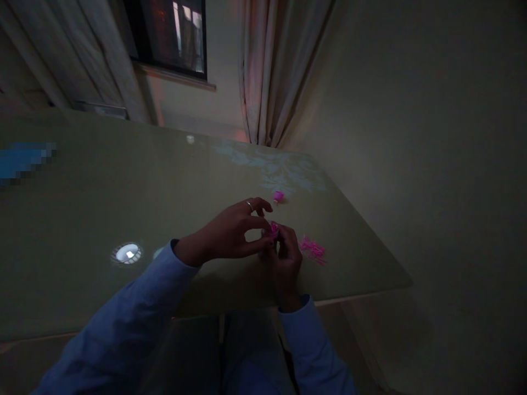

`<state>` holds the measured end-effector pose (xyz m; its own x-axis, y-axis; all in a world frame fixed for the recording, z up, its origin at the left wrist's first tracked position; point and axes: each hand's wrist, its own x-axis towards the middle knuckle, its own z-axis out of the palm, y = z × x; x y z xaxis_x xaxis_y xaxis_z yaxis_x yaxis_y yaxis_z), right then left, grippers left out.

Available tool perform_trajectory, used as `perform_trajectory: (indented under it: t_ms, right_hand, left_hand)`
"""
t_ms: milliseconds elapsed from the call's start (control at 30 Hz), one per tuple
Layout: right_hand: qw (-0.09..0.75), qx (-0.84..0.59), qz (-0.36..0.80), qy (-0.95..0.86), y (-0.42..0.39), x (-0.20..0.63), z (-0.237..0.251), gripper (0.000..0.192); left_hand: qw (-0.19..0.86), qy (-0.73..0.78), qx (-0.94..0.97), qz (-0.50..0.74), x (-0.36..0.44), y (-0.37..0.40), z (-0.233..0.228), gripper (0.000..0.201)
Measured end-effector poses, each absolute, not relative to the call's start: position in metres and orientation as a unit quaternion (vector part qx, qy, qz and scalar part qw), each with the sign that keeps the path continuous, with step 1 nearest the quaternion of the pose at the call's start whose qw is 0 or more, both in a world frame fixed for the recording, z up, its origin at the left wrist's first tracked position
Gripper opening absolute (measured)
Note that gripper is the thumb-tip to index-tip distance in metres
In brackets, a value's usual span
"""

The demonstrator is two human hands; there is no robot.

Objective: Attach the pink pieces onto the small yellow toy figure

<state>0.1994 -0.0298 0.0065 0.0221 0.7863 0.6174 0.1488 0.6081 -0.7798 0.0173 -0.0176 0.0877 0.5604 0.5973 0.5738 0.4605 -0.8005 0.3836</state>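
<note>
A small pink flower-like piece [274,229] sits between the fingertips of both hands, just above the table. My left hand [242,227] reaches in from the left, wearing a ring, with its thumb and index finger closed on the piece and the other fingers curved above. From below, my right hand [285,258] grips the same piece between thumb and bent fingers. Its exact make is too dim and small to tell. Beyond the hands lies a similar pink piece [278,196] with a pale lower end. Several thin pink strips [313,250] form a loose pile right of my right hand.
The glossy table [349,258] has a pale leaf pattern at its far right corner, and its right edge runs close to the wall [432,164]. A blue blurred object [22,162] lies far left. Bright lamp reflections show on the surface. Curtains [263,71] hang behind.
</note>
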Motion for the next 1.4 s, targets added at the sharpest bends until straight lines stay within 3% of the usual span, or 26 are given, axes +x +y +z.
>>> perform_trajectory:
  t_ms: [233,467,633,700,833,900,1167,1400]
  right_hand:
    - [0.622,-0.367,0.268,-0.637,-0.030,0.199,0.007,0.028]
    - [0.645,-0.365,0.276,-0.612,-0.029,0.199,0.002,0.030]
    - [0.653,-0.357,0.276,-0.609,-0.029,0.200,0.003,0.027]
    - [0.654,-0.347,0.284,-0.608,-0.029,0.200,0.004,0.028]
    - [0.648,-0.333,0.299,-0.616,-0.028,0.200,0.002,0.028]
    - [0.640,-0.338,0.298,-0.622,-0.028,0.200,0.000,0.027]
    - [0.651,-0.342,0.348,-0.581,-0.026,0.196,-0.010,0.067]
    - [0.648,-0.376,0.297,-0.591,-0.034,0.208,-0.007,0.052]
  left_hand:
    - [0.101,0.283,0.856,0.420,0.017,-0.020,0.094,0.027]
    - [0.254,0.331,0.828,0.374,0.013,-0.015,0.061,0.108]
    - [0.320,0.320,0.790,0.414,0.020,-0.013,0.026,0.130]
    - [0.343,0.327,0.767,0.433,0.025,-0.013,0.018,0.122]
    - [0.387,0.338,0.741,0.433,0.033,-0.015,0.019,0.058]
    - [0.384,0.346,0.740,0.430,0.035,-0.016,0.022,0.041]
    - [0.346,0.384,0.726,0.454,0.033,-0.013,0.019,0.040]
    - [0.339,0.408,0.701,0.477,0.032,-0.009,0.018,0.037]
